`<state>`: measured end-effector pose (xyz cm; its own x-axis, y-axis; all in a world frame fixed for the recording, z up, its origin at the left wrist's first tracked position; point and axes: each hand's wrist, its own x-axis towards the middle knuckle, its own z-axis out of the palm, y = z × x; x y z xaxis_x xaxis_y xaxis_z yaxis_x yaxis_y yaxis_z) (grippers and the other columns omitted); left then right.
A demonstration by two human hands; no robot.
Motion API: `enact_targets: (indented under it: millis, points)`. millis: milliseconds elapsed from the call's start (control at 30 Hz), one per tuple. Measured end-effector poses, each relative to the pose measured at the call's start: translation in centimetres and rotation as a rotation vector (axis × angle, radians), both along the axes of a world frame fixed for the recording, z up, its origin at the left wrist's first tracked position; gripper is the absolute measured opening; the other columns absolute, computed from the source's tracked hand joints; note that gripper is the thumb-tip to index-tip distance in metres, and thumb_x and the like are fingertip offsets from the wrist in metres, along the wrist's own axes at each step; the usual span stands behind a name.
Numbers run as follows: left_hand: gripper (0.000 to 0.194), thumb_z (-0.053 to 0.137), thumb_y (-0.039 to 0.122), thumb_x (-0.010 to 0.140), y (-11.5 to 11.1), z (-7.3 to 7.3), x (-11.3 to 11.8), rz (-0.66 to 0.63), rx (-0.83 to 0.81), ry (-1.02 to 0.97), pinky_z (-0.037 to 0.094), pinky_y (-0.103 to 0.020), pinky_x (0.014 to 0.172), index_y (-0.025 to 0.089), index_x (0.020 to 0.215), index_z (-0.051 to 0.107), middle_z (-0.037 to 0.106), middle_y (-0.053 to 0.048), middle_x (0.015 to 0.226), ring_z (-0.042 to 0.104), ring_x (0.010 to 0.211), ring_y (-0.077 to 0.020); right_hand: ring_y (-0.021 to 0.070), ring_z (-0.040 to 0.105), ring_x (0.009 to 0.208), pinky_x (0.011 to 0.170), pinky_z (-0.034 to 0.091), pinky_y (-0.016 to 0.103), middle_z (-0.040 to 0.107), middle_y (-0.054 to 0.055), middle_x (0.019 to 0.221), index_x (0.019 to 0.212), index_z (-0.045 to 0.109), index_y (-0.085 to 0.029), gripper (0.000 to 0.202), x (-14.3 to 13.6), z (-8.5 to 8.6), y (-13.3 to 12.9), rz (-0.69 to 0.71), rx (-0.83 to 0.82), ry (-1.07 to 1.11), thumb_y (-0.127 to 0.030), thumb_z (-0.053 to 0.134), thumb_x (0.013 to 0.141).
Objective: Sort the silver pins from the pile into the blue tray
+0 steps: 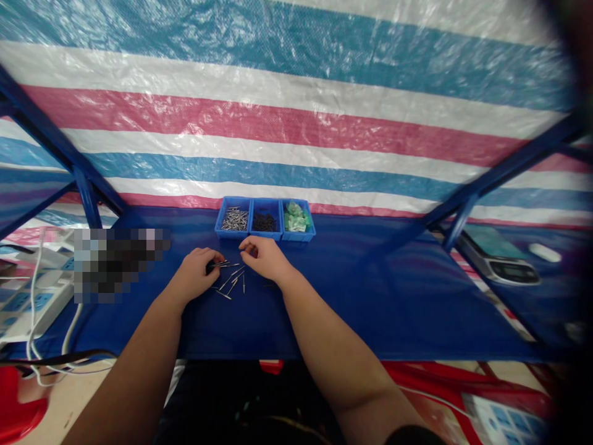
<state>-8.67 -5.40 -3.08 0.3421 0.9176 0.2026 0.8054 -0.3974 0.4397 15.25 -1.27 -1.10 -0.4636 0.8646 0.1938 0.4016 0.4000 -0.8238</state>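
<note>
- While the striped sheet (296,123) fills the back of the view, the table (352,296) under its blue cloth carries everything in hand, with a row of three blue trays (265,219) at its far edge and a scale (503,262) off to the right.
- The left tray holds silver nails, the middle one dark small parts, the right one green and white packets; how full each is I cannot tell.
- The left hand (197,272) is curled, its fingers pinching what looks like a few nails at their ends, knuckles resting on the cloth.
- The right hand (264,254) is bent over, fingertips drawn together close to the table; whether they grip anything is too small to tell.
- The loose nails (231,279) lie between the two hands, just in front of the trays, so I judge the sorting or gathering to be only part done: a small heap remains on the cloth.
- The nails lie flat, long axes mixed, most slanting from near-left to far-right, a few pointing straight away.
</note>
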Motion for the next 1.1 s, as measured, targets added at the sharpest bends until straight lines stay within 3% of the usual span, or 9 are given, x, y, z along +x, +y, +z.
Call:
enact_targets:
  millis: [200,333,433,633,900,1100]
  points:
    - [0.019,0.054,0.025,0.09,0.2,-0.2,0.2,0.034,-0.023,-0.032,0.048,-0.041,0.086,0.022,0.102,0.07,0.072,-0.007,0.096,0.063,0.092,-0.026,0.0171,0.064,0.085,0.081,0.046,0.028,0.071,0.004,0.092,0.099,0.074,-0.018,0.021,0.1,0.1,-0.4,0.155,0.156,-0.275,-0.013,0.07,0.078]
    - [0.019,0.056,0.027,0.092,-0.2,0.3,0.6,0.064,-0.009,-0.097,0.049,-0.039,0.086,0.022,0.105,0.068,0.072,-0.007,0.099,0.063,0.094,-0.0251,0.0182,0.063,0.093,0.086,0.046,0.029,0.069,0.006,0.097,0.108,0.071,-0.018,0.023,-0.6,-0.2,-0.7,0.097,0.218,-0.227,-0.019,0.069,0.085]
    - [0.019,0.056,0.031,0.093,-0.4,0.6,1.0,0.08,0.04,-0.156,0.05,-0.037,0.085,0.022,0.104,0.068,0.071,-0.006,0.098,0.063,0.092,-0.023,0.0166,0.062,0.088,0.082,0.046,0.028,0.069,0.004,0.097,0.11,0.069,-0.018,0.023,-1.1,-0.1,-0.8,0.086,0.212,-0.162,-0.02,0.068,0.087]
    - [0.021,0.059,0.039,0.093,-0.5,0.8,1.3,0.135,0.062,-0.27,0.049,-0.032,0.074,0.022,0.1,0.07,0.07,-0.005,0.093,0.063,0.084,-0.0201,0.0135,0.06,0.074,0.072,0.046,0.025,0.066,0.001,0.081,0.09,0.067,-0.017,0.005,-1.2,-0.1,-0.6,0.078,0.083,0.047,-0.019,0.062,0.089]
    - [0.023,0.06,0.042,0.091,-0.8,1.0,1.5,0.177,0.033,-0.339,0.049,-0.032,0.073,0.023,0.097,0.071,0.071,-0.004,0.089,0.062,0.079,-0.0187,0.0116,0.059,0.062,0.061,0.048,0.024,0.061,-0.003,0.07,0.09,0.063,-0.017,0.014,-1.7,-1.3,-0.2,0.15,-0.274,0.387,-0.029,0.067,0.084]
    - [0.022,0.059,0.04,0.092,-0.6,0.8,1.4,0.12,0.03,-0.296,0.05,-0.033,0.075,0.023,0.097,0.071,0.071,-0.005,0.091,0.064,0.083,-0.02,0.0101,0.055,0.055,0.053,0.047,0.022,0.059,-0.005,0.067,0.089,0.06,-0.018,0.016,-1.7,-1.1,-0.3,0.161,-0.324,0.412,-0.027,0.07,0.079]
